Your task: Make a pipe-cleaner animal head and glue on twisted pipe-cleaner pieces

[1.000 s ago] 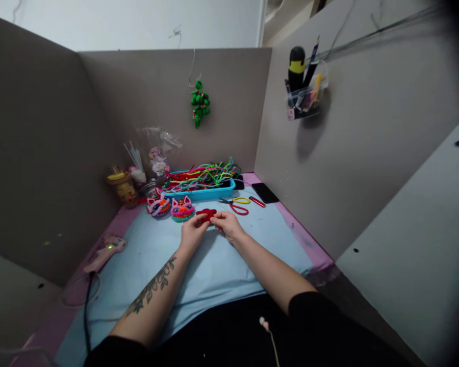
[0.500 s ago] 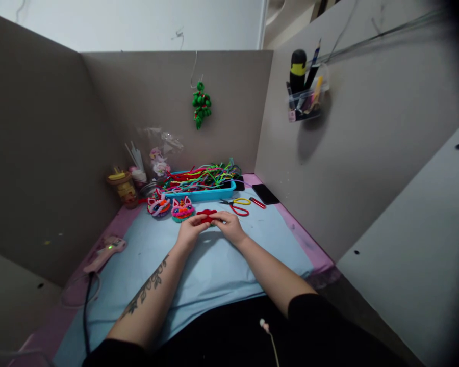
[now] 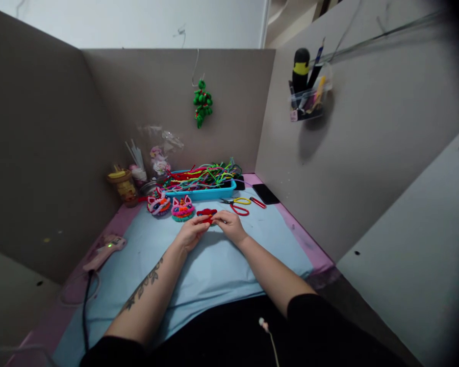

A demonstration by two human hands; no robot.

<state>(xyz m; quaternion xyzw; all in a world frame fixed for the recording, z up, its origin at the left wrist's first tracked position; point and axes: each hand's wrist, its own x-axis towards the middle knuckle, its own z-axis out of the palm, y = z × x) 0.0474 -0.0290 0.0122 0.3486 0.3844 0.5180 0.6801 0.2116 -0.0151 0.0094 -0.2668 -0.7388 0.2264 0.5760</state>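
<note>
Between my two hands is a small red pipe-cleaner piece (image 3: 206, 212), partly covered by my fingers. My left hand (image 3: 193, 229) grips its left side with thumb and fingers closed. From the other side my right hand (image 3: 230, 226) pinches its right edge, fingertips close to those of my left. Just left of the piece stands a pink, orange and teal pipe-cleaner animal head (image 3: 182, 209); a second, paler head (image 3: 158, 205) sits beside it. Scissors (image 3: 237, 206) with one yellow and one red handle lie beyond my right hand.
Behind the heads, a blue tray (image 3: 199, 194) overflows with colourful pipe cleaners. A red-handled tool (image 3: 257, 203) and a phone (image 3: 265, 194) lie at the right. A pink glue gun (image 3: 106, 252) with a cord rests at left, and cups (image 3: 123, 187) stand in the back corner.
My left hand has turned slightly and lowered a little, its fingers more extended along the red piece. My right fingertips have shifted slightly on its edge. The view has moved a little.
</note>
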